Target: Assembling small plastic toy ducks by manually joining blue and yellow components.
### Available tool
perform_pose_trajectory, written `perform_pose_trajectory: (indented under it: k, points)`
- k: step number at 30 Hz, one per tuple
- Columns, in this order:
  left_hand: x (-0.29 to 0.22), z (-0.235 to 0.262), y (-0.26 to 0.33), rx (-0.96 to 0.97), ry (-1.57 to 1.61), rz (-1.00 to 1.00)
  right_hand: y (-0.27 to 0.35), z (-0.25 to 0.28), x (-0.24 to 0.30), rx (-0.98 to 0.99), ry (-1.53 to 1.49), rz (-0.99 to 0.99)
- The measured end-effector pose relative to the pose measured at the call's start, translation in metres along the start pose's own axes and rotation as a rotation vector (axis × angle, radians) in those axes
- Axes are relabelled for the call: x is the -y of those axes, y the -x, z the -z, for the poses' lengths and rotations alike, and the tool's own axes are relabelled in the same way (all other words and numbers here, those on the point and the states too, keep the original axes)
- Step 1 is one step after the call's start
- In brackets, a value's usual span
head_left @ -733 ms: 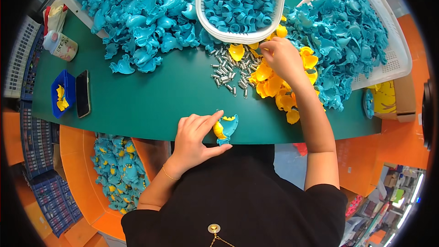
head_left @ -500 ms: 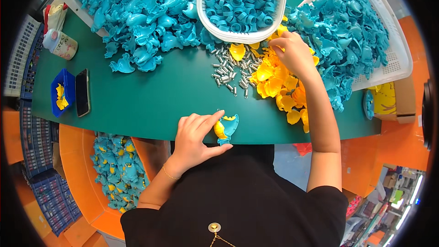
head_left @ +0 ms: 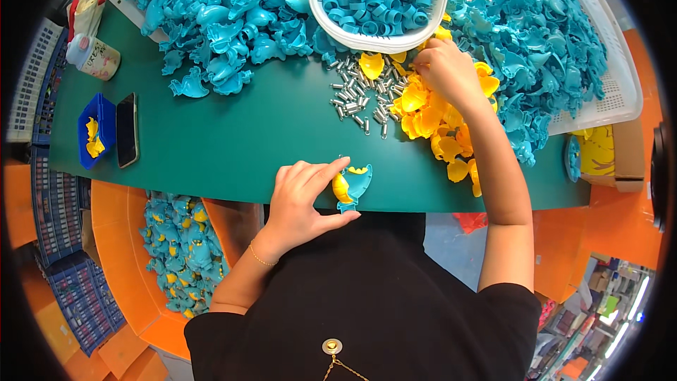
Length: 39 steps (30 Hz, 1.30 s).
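Note:
Between the thumb and fingers of my left hand (head_left: 300, 194), at the table's near edge, is a teal plastic shell (head_left: 361, 182) with a yellow insert (head_left: 340, 189) fitted along its left side. My right hand (head_left: 451, 74) reaches forward to the far end of a heap of yellow curved plastic pieces (head_left: 427, 120). Its fingers are bent and drawn together among the pieces, below the rim of a white basket; their tips are hidden, so what they grip cannot be made out. Small metal springs or pins (head_left: 350, 99) lie scattered left of the yellow heap.
The white basket (head_left: 388, 44) holds teal rings. Teal shells (head_left: 233, 21) are piled at the far left, and more teal parts (head_left: 536, 49) fill a white crate at right. A phone (head_left: 127, 130) and blue tray (head_left: 106, 116) lie left. Below, an orange bin (head_left: 116, 254) holds teal-and-yellow pieces.
The whole view has shifted slightly. My right hand stays at the yellow heap with its fingers drawn in more closely; my left hand still holds the teal shell.

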<state>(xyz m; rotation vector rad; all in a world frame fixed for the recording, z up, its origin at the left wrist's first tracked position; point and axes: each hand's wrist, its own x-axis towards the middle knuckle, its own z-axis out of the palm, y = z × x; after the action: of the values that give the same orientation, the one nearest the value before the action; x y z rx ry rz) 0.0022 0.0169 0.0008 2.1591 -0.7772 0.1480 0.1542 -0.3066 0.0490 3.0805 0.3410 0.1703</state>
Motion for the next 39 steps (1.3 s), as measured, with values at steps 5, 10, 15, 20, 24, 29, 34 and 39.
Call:
perform_pose_trajectory:
  k: [5, 10, 15, 20, 24, 29, 34, 39]
  points:
    - [0.0, 0.001, 0.002, 0.053, -0.006, 0.043, 0.002, 0.004, 0.002, 0.088, 0.046, -0.029]
    - [-0.001, 0.001, 0.001, 0.025, 0.002, 0.018, 0.007, 0.011, -0.002, 0.096, -0.088, -0.065]
    - [-0.002, 0.0, -0.001, 0.001, 0.001, -0.003, 0.039, 0.043, -0.011, -0.019, -0.297, 0.059]
    - [-0.003, 0.002, -0.001, 0.035, -0.012, 0.033, 0.071, 0.061, -0.026, -0.067, -0.33, 0.024]
    - [-0.004, 0.001, -0.002, 0.02, -0.013, 0.014, 0.086, 0.063, -0.071, -0.344, -0.235, -0.24]
    - [-0.004, 0.001, -0.002, 0.039, -0.039, 0.018, 0.08, 0.059, -0.085, -0.338, -0.234, -0.22]
    - [-0.004, 0.0, -0.001, 0.039, -0.047, 0.022, 0.061, 0.053, -0.098, -0.465, -0.059, -0.277]
    - [-0.005, 0.0, -0.002, 0.019, -0.028, 0.016, 0.06, 0.044, -0.102, -0.408, -0.107, -0.359]
